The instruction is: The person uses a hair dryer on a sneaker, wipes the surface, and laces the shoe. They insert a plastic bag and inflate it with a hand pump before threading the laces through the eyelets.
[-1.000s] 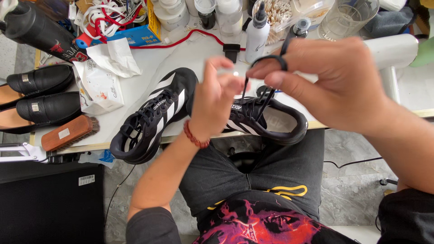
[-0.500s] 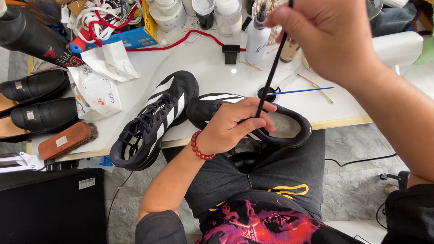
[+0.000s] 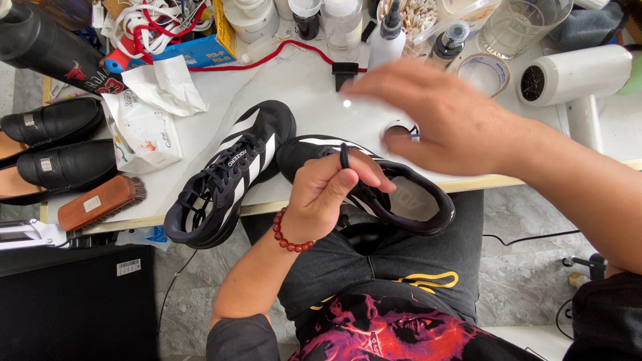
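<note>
At table edge, unlaced black sneaker [image 3: 401,194] lying toe upper-left, heel lower-right, left hand [image 3: 331,190] fingers pinching black lace [image 3: 344,158], right hand [image 3: 441,117] fingers spread above.

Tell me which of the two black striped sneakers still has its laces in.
The left sneaker, lying fully on the table, is laced. The other sneaker, under the left hand, shows an open, unlaced throat.

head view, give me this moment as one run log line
left hand: pinching black lace on unlaced shoe | right hand: open above table, blurred | laced shoe: lying beside, untouched
</note>
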